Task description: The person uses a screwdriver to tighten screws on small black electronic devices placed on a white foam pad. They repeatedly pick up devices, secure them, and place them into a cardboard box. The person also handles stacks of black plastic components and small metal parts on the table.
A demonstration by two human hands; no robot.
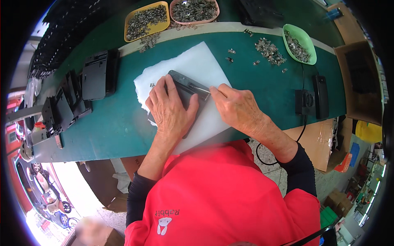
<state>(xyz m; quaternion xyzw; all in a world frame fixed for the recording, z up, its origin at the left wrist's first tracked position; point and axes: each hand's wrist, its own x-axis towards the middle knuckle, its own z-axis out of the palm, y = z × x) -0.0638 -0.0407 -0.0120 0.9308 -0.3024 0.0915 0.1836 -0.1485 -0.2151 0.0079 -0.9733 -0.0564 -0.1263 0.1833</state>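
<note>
A dark plastic housing (179, 78) lies slanted on a white foam sheet (197, 57). My left hand (169, 108) rests across it, fingers bent over its left side and thumb on its top, holding it against the sheet; the palm hides its middle. My right hand (238, 104) pinches a thin metal tool (199, 88), whose tip reaches a slot near the housing's upper end. Its rear part is hidden in my fingers, so its exact kind does not show. By my left fingers sits a small metal clip (152, 85).
Several black housings (98, 76) stand at the left of the green table (106, 135). Metal parts fill a yellow tray (162, 28), a pink tray (197, 22) and a green tray (308, 39). Loose clips (269, 51) lie nearby. A black corded device (305, 102) stands at right.
</note>
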